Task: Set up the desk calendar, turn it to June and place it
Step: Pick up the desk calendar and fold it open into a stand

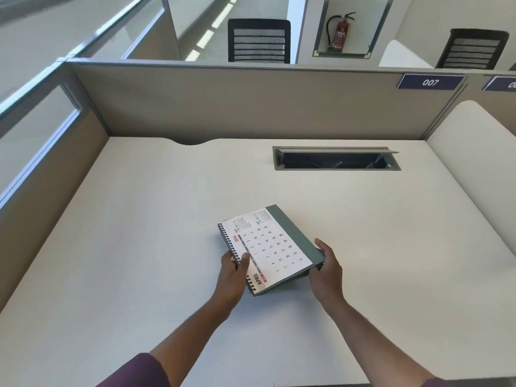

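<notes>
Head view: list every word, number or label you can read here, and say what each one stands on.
"APRIL" on the top page of the desk calendar, near the spiral binding.
"2026" in red on the same page.
Date numbers up to the high twenties in the page's grid; the weekday strip is blurred, the two mini-month blocks too small to read.
"007" on the blue plate on the partition.
A second blue plate is cut off by the frame.
Fire extinguisher label: too small.

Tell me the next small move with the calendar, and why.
Probably spread the green base open so the calendar can stand. It is folded and held just above the desk, left hand at the spiral edge, right hand on the base, and the page shows April, not June.
</notes>
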